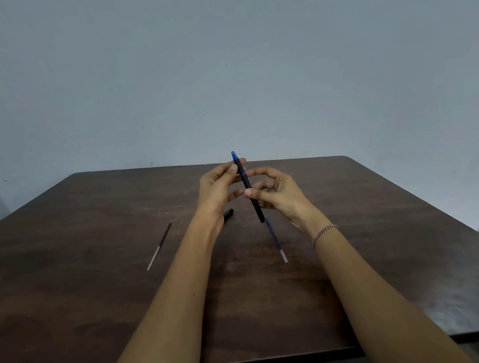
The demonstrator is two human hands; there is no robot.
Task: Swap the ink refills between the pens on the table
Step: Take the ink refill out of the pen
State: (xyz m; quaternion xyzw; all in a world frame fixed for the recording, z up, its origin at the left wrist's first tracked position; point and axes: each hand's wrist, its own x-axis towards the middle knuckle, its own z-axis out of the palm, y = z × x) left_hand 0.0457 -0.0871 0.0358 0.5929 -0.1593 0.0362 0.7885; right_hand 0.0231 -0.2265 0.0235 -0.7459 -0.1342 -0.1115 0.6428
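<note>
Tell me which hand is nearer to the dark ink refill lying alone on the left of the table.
Left. The left hand pinches the black pen to the right of the dark ink refill; the right hand holds the same pen, farther right.

Black part (229,213) mostly hidden behind left hand (217,189); kind unclear. Blue refill (275,239): far end hidden behind pen (248,189). Pen middle covered by right hand (276,191) fingers. Forearms cut by bottom edge. Table (96,309) cut left, right. Dark refill (160,245) tip too small to tell.
</note>
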